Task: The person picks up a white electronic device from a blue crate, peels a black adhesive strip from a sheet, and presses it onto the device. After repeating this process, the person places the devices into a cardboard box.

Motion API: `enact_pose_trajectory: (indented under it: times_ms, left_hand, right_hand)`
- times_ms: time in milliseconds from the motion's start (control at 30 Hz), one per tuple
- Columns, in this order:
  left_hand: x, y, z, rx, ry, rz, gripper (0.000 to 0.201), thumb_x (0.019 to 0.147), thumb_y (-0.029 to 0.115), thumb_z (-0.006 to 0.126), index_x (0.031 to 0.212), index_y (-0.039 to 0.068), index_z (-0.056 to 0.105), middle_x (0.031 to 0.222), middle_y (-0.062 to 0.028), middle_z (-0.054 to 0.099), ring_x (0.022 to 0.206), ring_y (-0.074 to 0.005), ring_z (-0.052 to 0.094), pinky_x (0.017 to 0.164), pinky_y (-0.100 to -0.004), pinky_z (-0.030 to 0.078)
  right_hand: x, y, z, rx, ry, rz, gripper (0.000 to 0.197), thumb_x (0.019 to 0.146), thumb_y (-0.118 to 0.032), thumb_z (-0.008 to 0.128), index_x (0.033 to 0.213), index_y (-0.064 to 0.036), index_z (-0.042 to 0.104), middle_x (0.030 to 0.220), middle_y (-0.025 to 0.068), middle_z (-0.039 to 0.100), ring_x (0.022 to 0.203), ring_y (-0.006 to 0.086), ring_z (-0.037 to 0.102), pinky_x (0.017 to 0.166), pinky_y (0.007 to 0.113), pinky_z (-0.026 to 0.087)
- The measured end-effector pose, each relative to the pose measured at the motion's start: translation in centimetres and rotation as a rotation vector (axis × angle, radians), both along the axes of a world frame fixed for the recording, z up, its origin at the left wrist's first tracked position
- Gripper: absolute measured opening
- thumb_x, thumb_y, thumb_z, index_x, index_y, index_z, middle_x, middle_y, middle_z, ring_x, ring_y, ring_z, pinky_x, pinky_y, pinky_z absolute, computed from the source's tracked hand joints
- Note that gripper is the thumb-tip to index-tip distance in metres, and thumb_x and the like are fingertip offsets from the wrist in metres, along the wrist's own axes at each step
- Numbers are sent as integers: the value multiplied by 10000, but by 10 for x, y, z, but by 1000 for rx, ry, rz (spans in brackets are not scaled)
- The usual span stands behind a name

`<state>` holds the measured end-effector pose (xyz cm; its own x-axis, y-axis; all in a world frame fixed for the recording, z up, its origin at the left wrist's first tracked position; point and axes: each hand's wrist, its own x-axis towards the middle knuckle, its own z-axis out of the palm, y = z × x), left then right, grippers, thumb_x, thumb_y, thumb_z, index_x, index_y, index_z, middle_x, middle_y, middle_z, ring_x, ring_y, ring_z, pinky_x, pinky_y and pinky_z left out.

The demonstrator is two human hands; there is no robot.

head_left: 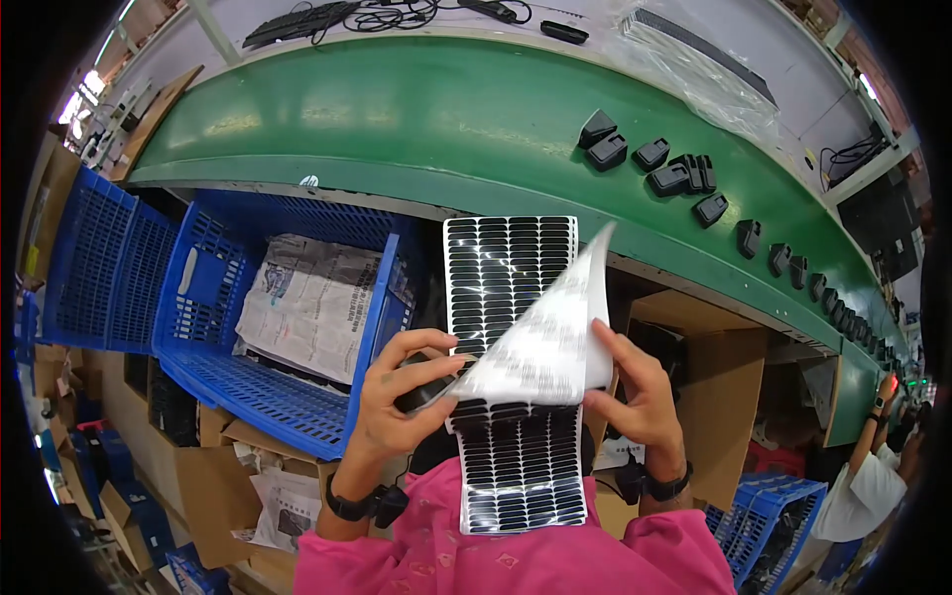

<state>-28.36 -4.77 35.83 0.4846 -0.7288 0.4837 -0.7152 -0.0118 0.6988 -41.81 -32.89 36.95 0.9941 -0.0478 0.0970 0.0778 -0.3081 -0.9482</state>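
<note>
Black label sheets point(523, 471) run lengthwise toward the desk point(397, 109). The left hand point(407, 395) pinches their curled white flap point(535, 347) at its left corner; the right hand point(640, 390) grips its right edge.

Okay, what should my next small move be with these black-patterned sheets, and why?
I'd probably ease the white flap flat with your right hand, using your left hand to steady the opposite side. The flap is curled over, hiding part of the sheets, and your right fingers are at its edge.
</note>
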Motion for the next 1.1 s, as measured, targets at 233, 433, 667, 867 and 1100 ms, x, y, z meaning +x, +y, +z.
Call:
enact_pose_trajectory:
  times_ms: [233, 433, 667, 867, 1100]
  left_hand:
    - [-29, 7, 13, -156, 428, 171, 922, 722, 61, 697, 1486, 38, 182, 1053, -168, 619, 768, -150, 602, 709, -267, 482]
    - [-34, 3, 19, -293, 1296, 282, 447, 813, 91, 628, 1226, 2, 484, 1078, -119, 547, 817, -158, 637, 546, -233, 531]
    - [-16, 46, 41, 25, 759, -165, 350, 786, 92, 670, 1120, -4, 633, 1412, -255, 382, 1248, -329, 477, 988, -406, 423]
    - [-19, 21, 60, 280, 773, -301, 566, 743, 184, 733, 1244, -23, 571, 1124, -188, 590, 983, -253, 597, 850, -300, 439]
    - [-25, 25, 52, 190, 851, -318, 577, 720, 196, 754, 1226, -22, 584, 1083, -174, 608, 942, -221, 608, 789, -265, 453]
  right_hand:
    - [-12, 11, -2, 51, -177, 17, 572, 758, -11, 690, 1300, 23, 510, 951, 125, 612, 780, 184, 555, 713, 289, 455]
    - [-13, 14, 6, 116, 115, 112, 543, 788, 30, 620, 1317, 23, 498, 1058, 124, 625, 944, 143, 587, 814, 263, 460]
    - [-26, 16, 15, 448, 163, -14, 591, 775, 70, 623, 1343, 39, 463, 1221, 157, 562, 1106, 185, 548, 941, 300, 421]
    - [-30, 25, 18, 297, 49, -18, 627, 689, 87, 702, 1287, 41, 519, 1107, 169, 633, 1004, 240, 617, 896, 325, 458]
    - [-39, 31, 27, -573, -123, -175, 388, 566, -18, 790, 933, -122, 715, 988, 111, 560, 861, 266, 574, 688, 337, 468]
